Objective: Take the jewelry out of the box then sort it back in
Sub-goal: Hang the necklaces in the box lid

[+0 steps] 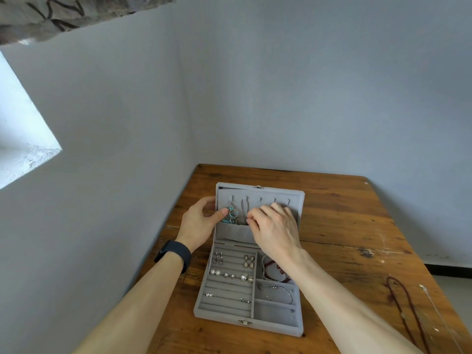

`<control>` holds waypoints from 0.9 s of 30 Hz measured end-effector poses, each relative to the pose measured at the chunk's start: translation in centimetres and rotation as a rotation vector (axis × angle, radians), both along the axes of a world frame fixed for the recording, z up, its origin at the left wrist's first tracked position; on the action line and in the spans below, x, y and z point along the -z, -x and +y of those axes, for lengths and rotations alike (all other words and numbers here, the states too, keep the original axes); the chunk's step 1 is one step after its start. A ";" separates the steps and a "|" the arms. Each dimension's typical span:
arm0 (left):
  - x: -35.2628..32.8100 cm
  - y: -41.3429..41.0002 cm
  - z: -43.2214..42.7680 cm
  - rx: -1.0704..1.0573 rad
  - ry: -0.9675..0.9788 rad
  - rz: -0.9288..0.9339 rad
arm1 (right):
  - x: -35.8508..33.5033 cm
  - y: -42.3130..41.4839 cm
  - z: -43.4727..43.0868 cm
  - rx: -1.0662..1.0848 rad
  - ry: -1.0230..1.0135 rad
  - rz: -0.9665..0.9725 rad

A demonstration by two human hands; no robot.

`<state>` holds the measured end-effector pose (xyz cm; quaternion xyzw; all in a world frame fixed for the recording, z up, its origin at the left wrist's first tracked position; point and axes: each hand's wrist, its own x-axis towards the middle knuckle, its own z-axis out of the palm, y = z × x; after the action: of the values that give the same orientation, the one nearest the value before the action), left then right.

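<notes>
Two hands work at the raised lid (pixel 300 200) of an open grey jewelry box (pixel 224 312) on a wooden table (pixel 344 213).
The left hand (pixel 201 221) grips the lid's left edge, fingers curled round it. The right hand (pixel 275 226) pinches a thin silver chain (pixel 244 208) hanging beside a turquoise pendant necklace (pixel 231 214). Earrings (pixel 249 261) and a bangle (pixel 277 292) lie in the tray; a dark red cord necklace (pixel 406 302) lies on the table, near right.

A worn wooden table (pixel 344 226) stands in a grey-walled corner (pixel 189 98).
</notes>
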<state>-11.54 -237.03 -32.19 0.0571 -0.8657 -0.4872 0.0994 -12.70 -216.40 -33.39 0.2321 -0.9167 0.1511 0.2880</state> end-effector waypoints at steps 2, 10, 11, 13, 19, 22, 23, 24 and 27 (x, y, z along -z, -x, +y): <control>0.1 -0.1 -0.1 0.004 -0.011 -0.008 | 0.4 -0.2 0.1 -0.002 -0.050 0.031; -0.2 -0.8 0.7 0.039 -0.063 -0.165 | -1.0 -2.0 1.7 0.020 -0.032 -0.091; -0.5 -1.1 0.9 0.051 -0.048 -0.186 | -1.5 -2.4 2.0 0.026 -0.032 -0.113; -1.0 -2.1 1.4 0.062 0.015 -0.193 | -2.4 -3.6 2.8 0.042 -0.018 -0.154; -1.9 -7.9 3.4 0.075 0.215 -0.118 | -3.8 -9.7 5.5 0.088 0.122 -0.191; -0.9 -12.0 4.3 0.108 0.258 -0.065 | -2.8 -14.5 7.0 0.116 0.175 -0.216; -0.4 -13.4 4.4 0.113 0.291 -0.041 | -2.2 -16.2 7.6 0.126 0.191 -0.222; 0.3 -14.8 4.5 0.109 0.329 -0.018 | -1.5 -17.9 8.2 0.139 0.208 -0.233; 2.6 -18.5 4.6 0.041 0.430 0.015 | 0.9 -22.9 10.2 0.188 0.250 -0.272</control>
<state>7.01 -232.46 -34.81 0.0133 -0.9499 -0.2939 0.1057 10.23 -206.21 -34.34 0.0854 -0.9389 0.2661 0.2009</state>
